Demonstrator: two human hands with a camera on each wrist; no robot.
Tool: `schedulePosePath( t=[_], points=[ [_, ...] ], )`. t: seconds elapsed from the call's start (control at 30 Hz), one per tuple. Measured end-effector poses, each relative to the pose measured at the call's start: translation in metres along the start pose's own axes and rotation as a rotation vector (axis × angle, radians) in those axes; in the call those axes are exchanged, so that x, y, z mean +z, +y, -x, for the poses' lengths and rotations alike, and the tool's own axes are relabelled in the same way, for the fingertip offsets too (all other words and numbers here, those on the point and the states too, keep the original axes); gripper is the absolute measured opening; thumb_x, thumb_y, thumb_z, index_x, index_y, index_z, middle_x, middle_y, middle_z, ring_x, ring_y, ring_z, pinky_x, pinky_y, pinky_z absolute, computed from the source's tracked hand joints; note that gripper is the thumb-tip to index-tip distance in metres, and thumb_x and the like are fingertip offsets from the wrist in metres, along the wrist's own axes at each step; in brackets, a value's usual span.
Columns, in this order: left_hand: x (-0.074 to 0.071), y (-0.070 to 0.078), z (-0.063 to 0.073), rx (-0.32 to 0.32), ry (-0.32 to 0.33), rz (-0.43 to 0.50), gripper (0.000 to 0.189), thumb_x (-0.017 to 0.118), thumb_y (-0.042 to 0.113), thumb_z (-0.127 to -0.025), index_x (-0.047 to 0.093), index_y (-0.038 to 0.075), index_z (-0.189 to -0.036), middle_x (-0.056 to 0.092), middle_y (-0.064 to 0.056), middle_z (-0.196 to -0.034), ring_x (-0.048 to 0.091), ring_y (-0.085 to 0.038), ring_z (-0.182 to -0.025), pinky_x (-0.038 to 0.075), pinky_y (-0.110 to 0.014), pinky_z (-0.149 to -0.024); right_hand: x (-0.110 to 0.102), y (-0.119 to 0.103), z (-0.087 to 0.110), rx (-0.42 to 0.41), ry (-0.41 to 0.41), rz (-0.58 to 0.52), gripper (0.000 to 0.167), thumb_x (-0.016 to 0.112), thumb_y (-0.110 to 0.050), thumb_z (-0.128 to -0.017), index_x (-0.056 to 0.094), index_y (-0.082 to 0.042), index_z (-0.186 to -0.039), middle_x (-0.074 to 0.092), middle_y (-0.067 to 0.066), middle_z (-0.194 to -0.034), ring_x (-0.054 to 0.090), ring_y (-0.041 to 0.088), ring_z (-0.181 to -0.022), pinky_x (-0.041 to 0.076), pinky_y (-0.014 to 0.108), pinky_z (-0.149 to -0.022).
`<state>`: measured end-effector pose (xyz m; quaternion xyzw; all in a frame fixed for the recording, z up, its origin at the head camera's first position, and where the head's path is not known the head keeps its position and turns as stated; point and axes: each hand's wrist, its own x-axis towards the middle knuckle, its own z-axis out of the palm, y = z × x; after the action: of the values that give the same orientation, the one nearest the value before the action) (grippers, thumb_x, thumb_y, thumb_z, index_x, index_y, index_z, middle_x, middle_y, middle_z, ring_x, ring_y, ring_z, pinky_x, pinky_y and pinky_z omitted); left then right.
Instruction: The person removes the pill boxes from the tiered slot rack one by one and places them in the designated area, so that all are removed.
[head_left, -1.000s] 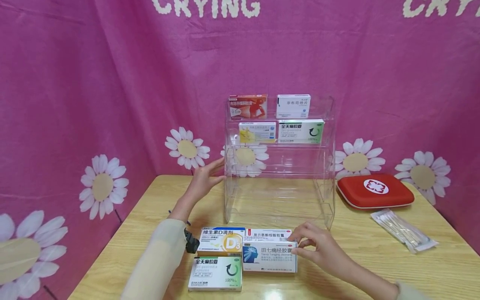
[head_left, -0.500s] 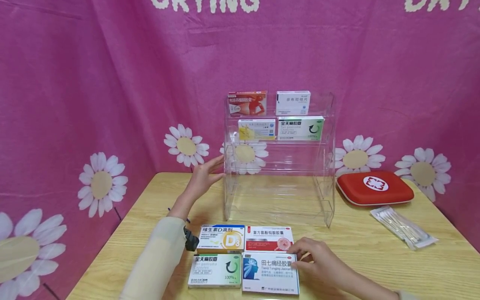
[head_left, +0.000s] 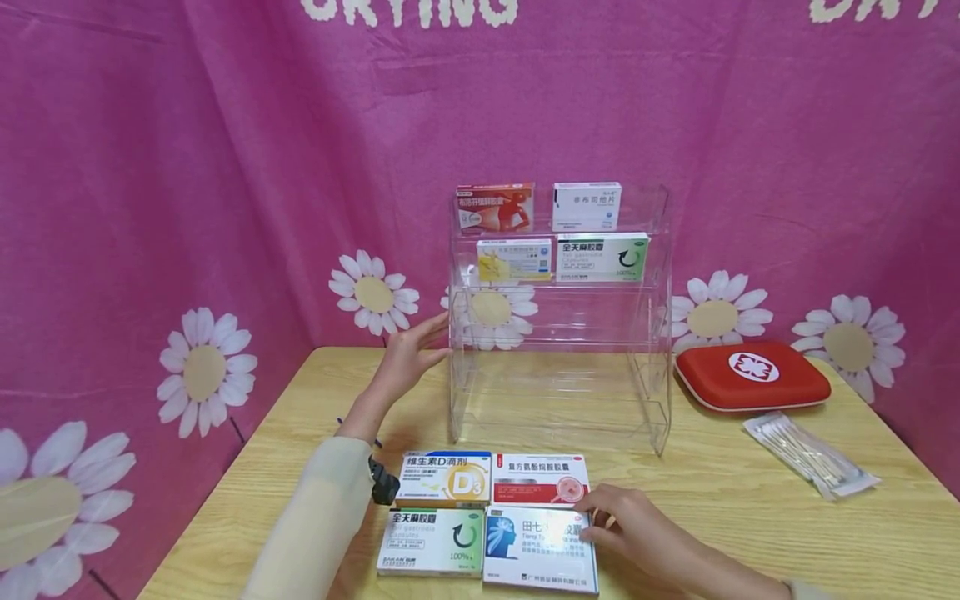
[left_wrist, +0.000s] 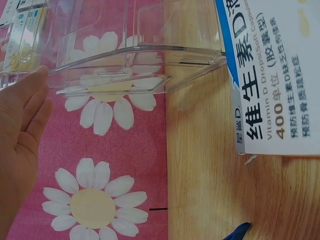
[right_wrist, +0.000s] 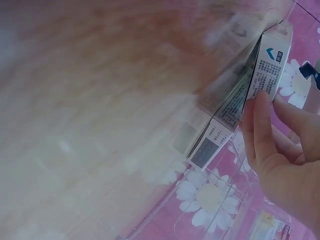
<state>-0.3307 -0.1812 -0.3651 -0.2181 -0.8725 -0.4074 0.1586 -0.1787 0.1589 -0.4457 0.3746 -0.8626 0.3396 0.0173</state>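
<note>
One right hand (head_left: 636, 525) pinches white-blue cardboard box (head_left: 540, 562), likely light, crushable, best edge-held; left hand (head_left: 406, 360), fingers extended, touches clear plastic rack (head_left: 555, 434).

Hot-pink cloth (head_left: 262, 167) hangs across the far side and down the left and right, kinda creased, with big white daisies (head_left: 202, 372) low down and chunky white lettering (head_left: 408, 12) up top. Bench (head_left: 712, 467) is pale wood-grain, far edge right by the cloth.
</note>
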Motion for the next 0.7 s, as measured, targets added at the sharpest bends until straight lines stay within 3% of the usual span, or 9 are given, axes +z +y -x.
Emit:
schedulePosePath(
  t=[0.23,0.47,0.57,0.7],
  points=[
    [0.000,0.001,0.001,0.003,-0.002,-0.018,0.059,0.071,0.004,-0.086,0.050,0.005,-0.142,0.063,-0.017,-0.132,0.064,-0.030,-0.120,0.055,-0.039,-0.098,0.003,0.004,-0.001,-0.099,0.028,0.029,0.013,0.076,-0.002,-0.080,0.070,-0.004,-0.091,0.064,0.003,-0.080,0.056,-0.003,-0.071,0.055,0.016,-0.059],
    [0.001,0.000,0.001,-0.008,-0.001,-0.023,0.060,0.071,0.005,-0.087,0.050,0.006,-0.142,0.063,-0.016,-0.132,0.064,-0.029,-0.120,0.054,-0.038,-0.098,0.003,0.005,-0.001,-0.095,0.022,0.033,0.012,0.077,-0.004,-0.080,0.069,-0.007,-0.089,0.065,0.001,-0.081,0.055,-0.004,-0.071,0.053,0.015,-0.059],
    [0.001,-0.001,0.001,0.000,-0.001,-0.025,0.060,0.072,0.004,-0.086,0.050,0.005,-0.142,0.063,-0.016,-0.132,0.064,-0.029,-0.120,0.055,-0.038,-0.098,-0.001,0.004,-0.002,-0.074,0.063,0.014,0.010,0.075,-0.003,-0.081,0.069,-0.008,-0.088,0.065,0.001,-0.080,0.054,-0.007,-0.072,0.053,0.015,-0.057],
    [0.001,-0.001,0.001,0.000,0.000,-0.021,0.059,0.072,0.004,-0.086,0.050,0.005,-0.142,0.063,-0.017,-0.132,0.064,-0.030,-0.120,0.055,-0.038,-0.098,-0.018,0.005,-0.013,-0.130,0.189,0.067,0.014,0.075,0.000,-0.080,0.069,-0.008,-0.090,0.068,0.003,-0.083,0.059,-0.004,-0.072,0.056,0.016,-0.058]
  ],
)
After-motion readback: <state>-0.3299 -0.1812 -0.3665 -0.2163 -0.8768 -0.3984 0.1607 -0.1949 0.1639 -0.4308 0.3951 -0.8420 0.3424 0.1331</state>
